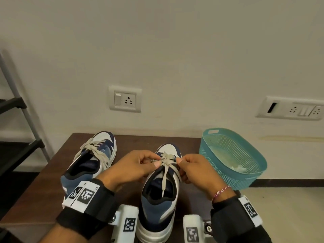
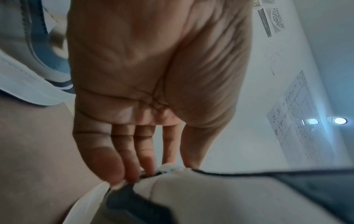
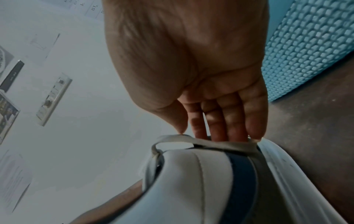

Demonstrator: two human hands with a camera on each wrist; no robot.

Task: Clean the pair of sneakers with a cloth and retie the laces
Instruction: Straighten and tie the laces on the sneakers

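Wall: pale, with a switch-and-socket plate point(image 1: 125, 99) at 12 o'clock and a longer socket strip point(image 1: 290, 108) at 2 o'clock.
Table point(image 1: 43, 193): dark brown wood, set against the wall.
Near sneaker point(image 1: 158, 195): white, blue and navy, centre of the table, heel toward the person, toe toward 12 o'clock.
Laces point(image 1: 166, 161): beige, crossed over the tongue; one loose end trails into the shoe opening.
Left hand point(image 1: 130, 166): thumb and forefinger pinch the lace at 9 o'clock of the knot area, other fingers curled beneath.
Right hand point(image 1: 196, 170): fingertips pinch the lace at 3 o'clock of the same spot; the right wrist view shows a lace loop at the fingertips point(image 3: 237, 133).
Second sneaker point(image 1: 91, 160): at 10 o'clock of the near one, apart from both hands, laces loose.
Basket point(image 1: 252, 174): teal perforated plastic, at 2 o'clock, a pale cloth point(image 1: 238, 168) inside.
Rack point(image 1: 19, 130): dark shelves, 9 o'clock.
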